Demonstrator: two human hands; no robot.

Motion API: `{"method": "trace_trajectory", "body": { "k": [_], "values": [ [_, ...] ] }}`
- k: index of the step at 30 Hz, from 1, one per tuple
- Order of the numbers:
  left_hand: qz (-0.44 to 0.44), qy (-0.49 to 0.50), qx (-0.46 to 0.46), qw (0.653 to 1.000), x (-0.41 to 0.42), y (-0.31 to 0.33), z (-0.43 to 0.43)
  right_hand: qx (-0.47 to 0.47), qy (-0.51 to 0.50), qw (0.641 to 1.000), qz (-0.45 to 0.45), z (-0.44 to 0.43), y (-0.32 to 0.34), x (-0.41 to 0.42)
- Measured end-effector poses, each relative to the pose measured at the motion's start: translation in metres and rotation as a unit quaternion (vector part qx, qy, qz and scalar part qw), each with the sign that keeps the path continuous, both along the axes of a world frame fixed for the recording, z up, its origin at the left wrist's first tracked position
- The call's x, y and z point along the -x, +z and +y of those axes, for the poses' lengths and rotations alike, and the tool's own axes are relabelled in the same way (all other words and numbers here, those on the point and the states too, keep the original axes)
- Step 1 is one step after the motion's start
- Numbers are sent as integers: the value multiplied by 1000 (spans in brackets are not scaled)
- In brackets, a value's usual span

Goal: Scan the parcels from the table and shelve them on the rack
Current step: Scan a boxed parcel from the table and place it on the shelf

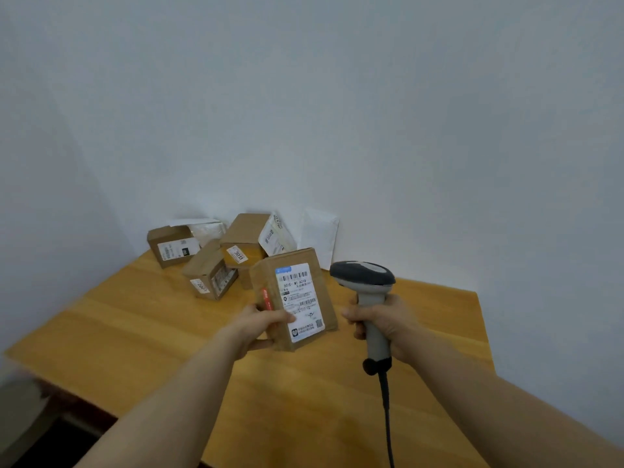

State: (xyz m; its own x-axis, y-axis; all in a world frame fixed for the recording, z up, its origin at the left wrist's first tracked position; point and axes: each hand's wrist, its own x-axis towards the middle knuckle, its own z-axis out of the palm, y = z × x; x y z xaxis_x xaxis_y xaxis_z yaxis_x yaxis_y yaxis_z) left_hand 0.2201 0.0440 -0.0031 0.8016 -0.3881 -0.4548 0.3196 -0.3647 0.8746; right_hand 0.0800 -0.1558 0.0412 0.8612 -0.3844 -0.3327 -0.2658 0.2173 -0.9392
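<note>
Cable: the scanner's cable (pixel 388 417) hangs off the grip towards me. I should keep it slack and away from the box.
My left hand: my left hand (pixel 263 324) grips the parcel (pixel 293 298) at its near left corner, thumb on the front face and fingers curled behind. It is lifted off the table (pixel 135 315).
My right hand: my right hand (pixel 385 320) is wrapped tight round the handle of the scanner (pixel 363 273), just right of the parcel and not touching it.
Label: the white label (pixel 299 298) faces me, and my thumb tip lies on its lower left edge. The upper barcode is uncovered, so I would aim there.
Doing it well: the scanner's head seems to point away from the label. I judge I must turn its window towards the label, or tilt the box to it, and hold both steady.
Risk: a one-corner hold could let the box swing.
Waiting parcels: a pile of parcels (pixel 211 273), brown boxes and white mailers, sits at the table's far edge against the wall (pixel 337 113).
Rack: the rack is not in view.
</note>
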Motion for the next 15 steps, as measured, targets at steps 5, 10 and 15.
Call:
{"method": "trace_trajectory", "body": {
  "k": [5,10,15],
  "values": [
    [47,9,66,997,24,1,43,23,-35,999,7,30,-7,-3],
    [57,13,106,993,43,10,90,62,26,998,5,75,-5,-1],
    [48,61,130,989,73,22,162,41,73,996,-22,140,-1,0]
  ]
}}
